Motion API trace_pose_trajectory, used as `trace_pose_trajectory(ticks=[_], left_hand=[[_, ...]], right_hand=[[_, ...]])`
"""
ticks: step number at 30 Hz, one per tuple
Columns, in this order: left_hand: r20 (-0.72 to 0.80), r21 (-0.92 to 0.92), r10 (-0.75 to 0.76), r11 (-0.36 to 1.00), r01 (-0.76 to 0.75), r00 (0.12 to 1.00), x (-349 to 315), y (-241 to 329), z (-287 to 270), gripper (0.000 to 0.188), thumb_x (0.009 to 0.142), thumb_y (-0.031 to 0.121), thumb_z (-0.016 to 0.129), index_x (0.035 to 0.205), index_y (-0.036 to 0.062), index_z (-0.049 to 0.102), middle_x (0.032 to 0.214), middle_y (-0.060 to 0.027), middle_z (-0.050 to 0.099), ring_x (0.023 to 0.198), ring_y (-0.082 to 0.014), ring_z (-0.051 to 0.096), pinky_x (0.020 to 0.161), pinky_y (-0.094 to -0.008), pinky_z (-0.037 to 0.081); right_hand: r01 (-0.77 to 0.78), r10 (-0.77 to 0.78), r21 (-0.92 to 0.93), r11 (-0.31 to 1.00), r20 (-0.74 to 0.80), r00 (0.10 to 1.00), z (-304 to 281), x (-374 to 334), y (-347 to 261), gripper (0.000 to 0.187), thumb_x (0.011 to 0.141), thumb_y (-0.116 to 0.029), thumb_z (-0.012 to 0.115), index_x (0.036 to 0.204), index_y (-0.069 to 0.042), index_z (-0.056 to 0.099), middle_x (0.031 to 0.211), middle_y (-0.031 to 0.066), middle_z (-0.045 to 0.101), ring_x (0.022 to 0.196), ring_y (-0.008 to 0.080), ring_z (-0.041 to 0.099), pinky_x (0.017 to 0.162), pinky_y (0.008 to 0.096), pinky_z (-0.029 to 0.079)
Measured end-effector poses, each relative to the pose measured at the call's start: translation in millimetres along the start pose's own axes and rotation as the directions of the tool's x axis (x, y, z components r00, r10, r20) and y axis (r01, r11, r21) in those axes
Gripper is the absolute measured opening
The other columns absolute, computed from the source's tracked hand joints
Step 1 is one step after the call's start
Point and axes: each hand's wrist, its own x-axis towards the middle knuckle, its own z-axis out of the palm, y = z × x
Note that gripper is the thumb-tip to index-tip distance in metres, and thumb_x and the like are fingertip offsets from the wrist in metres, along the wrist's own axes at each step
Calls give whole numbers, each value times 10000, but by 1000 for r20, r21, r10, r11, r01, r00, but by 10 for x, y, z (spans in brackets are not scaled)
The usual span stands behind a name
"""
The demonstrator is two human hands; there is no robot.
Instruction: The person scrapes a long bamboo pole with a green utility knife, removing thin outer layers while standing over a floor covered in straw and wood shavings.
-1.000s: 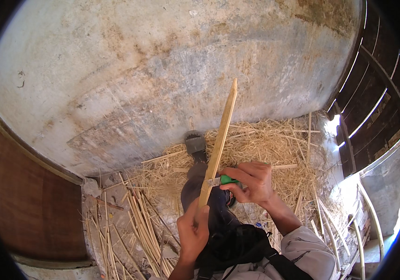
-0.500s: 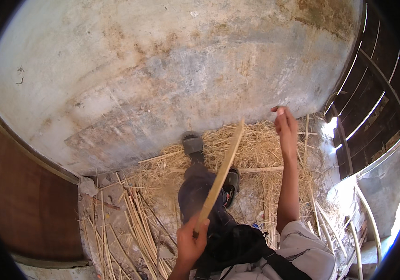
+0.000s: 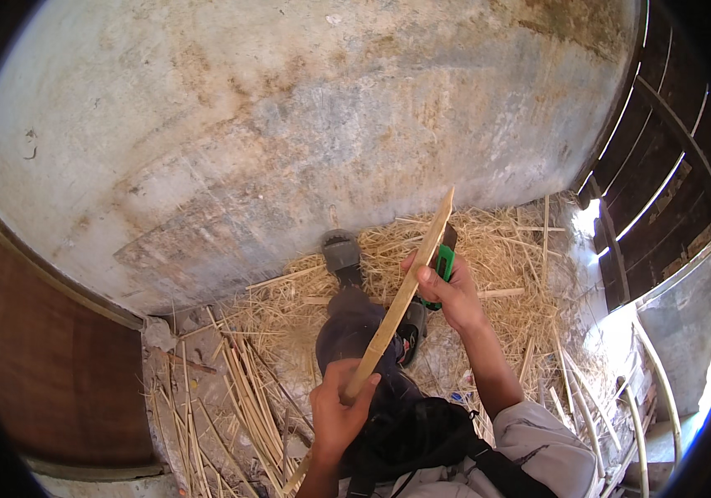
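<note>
The right hand (image 3: 457,297), gripping a green-handled knife (image 3: 446,262), has returned to the flat, pale wooden strip (image 3: 395,315) clasped by the left hand (image 3: 339,412), above straw-littered floor (image 3: 445,361) beside a stained grey wall (image 3: 330,124).

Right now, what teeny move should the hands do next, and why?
Maybe ease the right-hand grip off the wooden strip: it's touching the strip while also holding the green tool, and the left-hand grip holds the strip lower down. That could free the tool.
</note>
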Motion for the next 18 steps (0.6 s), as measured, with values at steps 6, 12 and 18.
trace_pose_trajectory(ticks=[6,12,18], left_hand=[[97,-79,-129,987,136,987,30,39,-65,202,1024,123,714,1184,2,690,844,-114,766,713,-144,727,619,-285,537],[257,-180,-125,968,174,958,67,-6,-106,255,1119,193,569,1198,-20,686,716,-16,646,589,-32,517,538,-217,381],[110,-187,-108,974,127,988,98,61,-50,335,1053,84,626,1363,-13,704,708,-20,614,666,-68,551,610,-252,445]], right_hand=[[80,-80,42,996,9,997,5,31,-6,350,1010,-334,769,1199,-44,723,794,-63,582,642,18,440,558,219,313],[8,-8,-21,1000,-9,1000,-41,35,-56,323,1010,-304,767,1189,-45,695,880,-16,639,716,39,503,619,228,381],[258,-273,-255,932,-24,962,109,-123,-60,278,1034,-260,725,1167,-23,668,977,81,711,780,119,641,668,327,507]])
